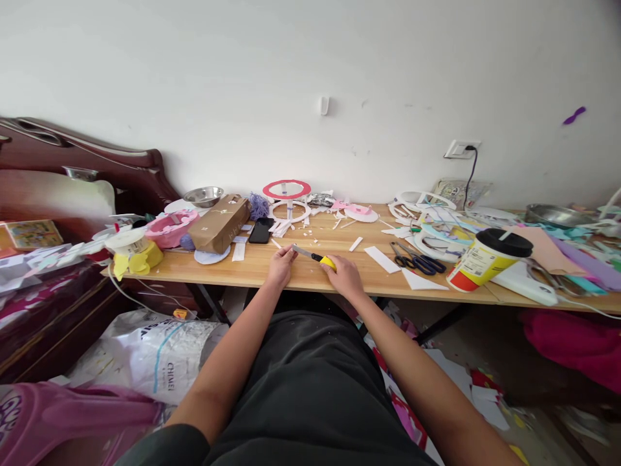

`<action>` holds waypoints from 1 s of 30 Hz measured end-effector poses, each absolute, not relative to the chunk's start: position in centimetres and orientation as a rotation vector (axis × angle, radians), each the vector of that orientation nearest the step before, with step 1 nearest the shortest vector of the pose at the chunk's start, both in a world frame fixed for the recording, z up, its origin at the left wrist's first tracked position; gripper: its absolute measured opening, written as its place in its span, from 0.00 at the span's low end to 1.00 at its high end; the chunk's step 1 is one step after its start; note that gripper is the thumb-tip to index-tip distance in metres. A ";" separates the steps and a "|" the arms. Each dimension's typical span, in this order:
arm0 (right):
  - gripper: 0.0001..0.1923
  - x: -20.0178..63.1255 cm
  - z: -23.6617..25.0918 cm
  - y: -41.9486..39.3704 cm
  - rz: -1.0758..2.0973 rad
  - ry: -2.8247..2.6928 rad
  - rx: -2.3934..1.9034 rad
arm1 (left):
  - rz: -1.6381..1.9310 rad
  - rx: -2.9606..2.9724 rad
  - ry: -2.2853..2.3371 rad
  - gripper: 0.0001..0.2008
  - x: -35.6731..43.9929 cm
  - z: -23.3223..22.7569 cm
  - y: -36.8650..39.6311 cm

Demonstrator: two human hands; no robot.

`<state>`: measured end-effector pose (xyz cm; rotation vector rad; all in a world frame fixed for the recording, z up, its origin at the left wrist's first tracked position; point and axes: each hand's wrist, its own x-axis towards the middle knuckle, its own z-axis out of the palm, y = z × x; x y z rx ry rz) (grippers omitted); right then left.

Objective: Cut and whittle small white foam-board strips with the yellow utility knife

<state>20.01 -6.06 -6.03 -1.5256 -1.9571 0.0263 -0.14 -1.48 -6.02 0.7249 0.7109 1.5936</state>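
My right hand (pixel 345 274) grips the yellow handle of a utility knife (pixel 315 257) near the front edge of the wooden table (pixel 310 275). The knife's blade points left, toward my left hand (pixel 281 264). My left hand rests on the table with its fingertips at the blade's tip; whether it pinches something small there I cannot tell. White paper strips (pixel 382 259) lie just to the right of my hands.
Black scissors (pixel 416 260), a tilted yellow-and-white cup with a black lid (pixel 488 259), a black phone (pixel 261 230), a brown paper bag (pixel 220 223), white and red paper rings (pixel 287 190) and paper scraps crowd the table. A bed stands left, bags on the floor.
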 end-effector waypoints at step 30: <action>0.18 20.2 -5.9 -6.1 0.062 -1.991 -1.501 | 1.548 0.713 0.639 0.13 -0.4 -5.5 -1.9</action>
